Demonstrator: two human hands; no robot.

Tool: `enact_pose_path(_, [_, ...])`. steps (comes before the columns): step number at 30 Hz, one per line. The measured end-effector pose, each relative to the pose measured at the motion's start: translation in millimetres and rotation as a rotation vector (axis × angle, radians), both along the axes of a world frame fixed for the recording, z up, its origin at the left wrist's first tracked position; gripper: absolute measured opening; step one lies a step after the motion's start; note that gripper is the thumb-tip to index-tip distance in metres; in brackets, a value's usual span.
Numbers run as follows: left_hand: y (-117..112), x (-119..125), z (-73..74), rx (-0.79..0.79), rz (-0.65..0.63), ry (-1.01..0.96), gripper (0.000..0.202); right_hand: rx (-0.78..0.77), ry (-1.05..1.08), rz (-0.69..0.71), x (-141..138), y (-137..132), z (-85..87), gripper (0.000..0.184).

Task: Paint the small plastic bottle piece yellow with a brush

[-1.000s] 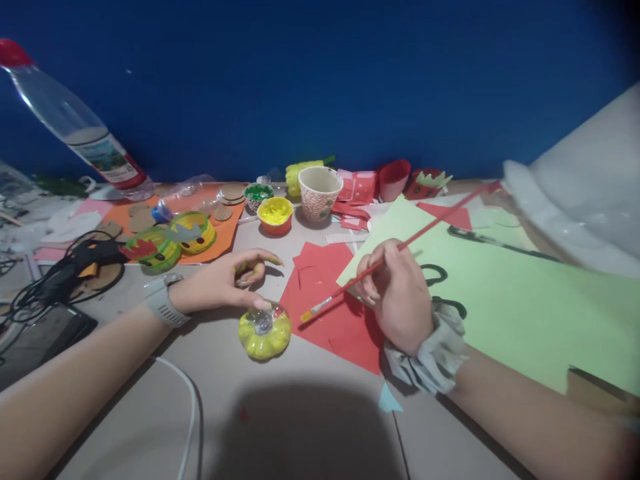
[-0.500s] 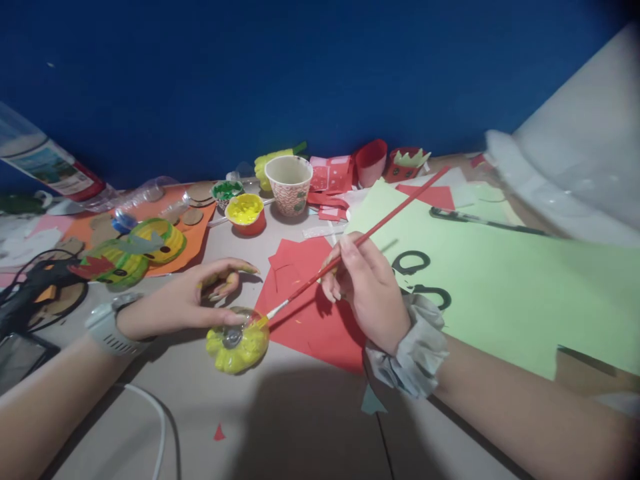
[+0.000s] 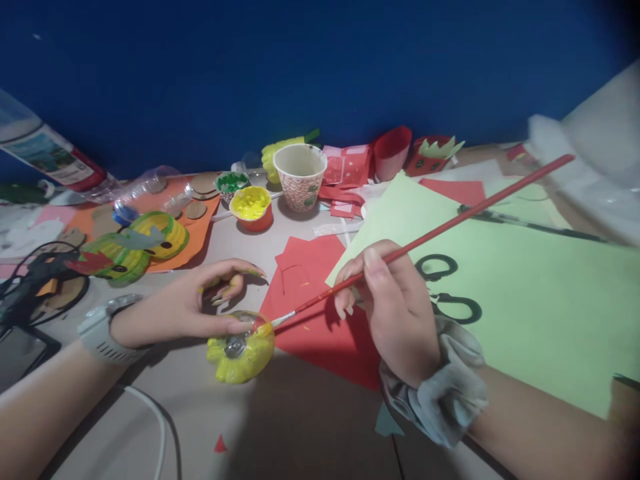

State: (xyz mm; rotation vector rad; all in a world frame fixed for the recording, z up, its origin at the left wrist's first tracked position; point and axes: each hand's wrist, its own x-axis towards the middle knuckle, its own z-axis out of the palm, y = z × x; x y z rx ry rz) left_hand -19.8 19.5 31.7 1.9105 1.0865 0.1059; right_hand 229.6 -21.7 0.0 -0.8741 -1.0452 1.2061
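Note:
A clear plastic bottle base (image 3: 245, 360), coated mostly in yellow paint, lies on the table with its domed, lobed bottom facing up. Its centre and part of the far side are still see-through. My left hand (image 3: 210, 300) steadies it with the thumb pressed on its top, while the paint-smudged fingers curl beyond it. Pinched in my right hand (image 3: 395, 300) is a long red paintbrush (image 3: 320, 295), its bristles touching the base's right edge. Red paper (image 3: 320, 340) lies beneath the brush. Yellow paint fills a small cup (image 3: 253, 207) behind my left hand.
Green paint (image 3: 233, 183) and a patterned paper cup (image 3: 300, 177) stand at the back. Two painted pumpkin-like crafts (image 3: 160, 240) sit on orange paper at left. Black-handled scissors (image 3: 457, 310) lie by pale green paper (image 3: 530, 287). A white cable (image 3: 157, 413) runs along the front.
My right hand and the brush have shifted right in view, the brush tip staying at the base's right edge. My left thumb stays on the base. The camera view has shifted slightly.

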Motion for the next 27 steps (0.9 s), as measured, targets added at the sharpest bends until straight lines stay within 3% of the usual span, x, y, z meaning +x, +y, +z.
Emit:
enact_pose_path(3, [0.0, -0.5, -0.3, 0.012, -0.007, -0.008, 0.051, -0.008, -0.078, -0.025, 1.4, -0.8, -1.2, 0.019])
enact_pose_path(9, [-0.3, -2.2, -0.5, 0.009, -0.007, -0.006, 0.052, 0.010, 0.005, 0.006, 1.6, 1.0, -0.1, 0.020])
enact_pose_path(15, [0.6, -1.5, -2.0, 0.007, 0.001, -0.026, 0.051, -0.029, -0.153, -0.003, 1.5, 2.7, -1.7, 0.020])
enact_pose_path(19, [-0.1, -3.0, -3.1, 0.005, 0.001, -0.023, 0.051, 0.003, -0.001, -0.026, 3.3, 4.2, -2.3, 0.021])
enact_pose_path(23, [-1.0, -4.1, -3.4, 0.016, -0.002, -0.027, 0.049, -0.036, -0.007, 0.072, 2.5, 5.2, -1.6, 0.020])
enact_pose_path(27, [-1.3, -3.1, -2.5, 0.005, 0.011, -0.020, 0.050, -0.038, -0.103, -0.016, 2.5, 2.9, -1.3, 0.020])
